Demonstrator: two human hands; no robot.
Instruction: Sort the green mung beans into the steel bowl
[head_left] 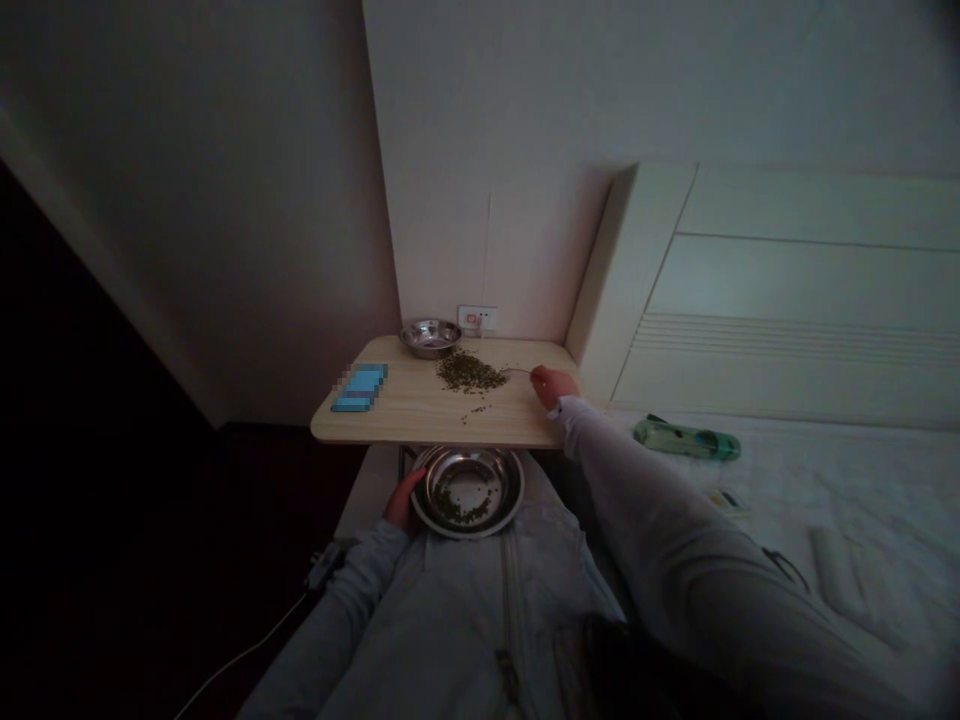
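Observation:
My right hand (553, 387) is closed around the handle of a thin metal spoon (519, 371). The spoon's far end meets the right side of a pile of small green beans (469, 372), which look like mung beans, on a wooden table (405, 425). At my lap, just below the table's front edge, my left hand (405, 502) grips the left rim of a steel bowl (466, 532). More green beans (457, 508) lie inside it, mostly along the near and left side. Several stray beans (476, 411) are scattered in front of the pile.
Behind the pile stands a second steel bowl (430, 338). A phone (361, 388) with a blurred blue screen lies at the table's left. The wall socket (478, 318) is just beyond the back edge. To the right, a green bottle (686, 439) rests on the bed (787, 470).

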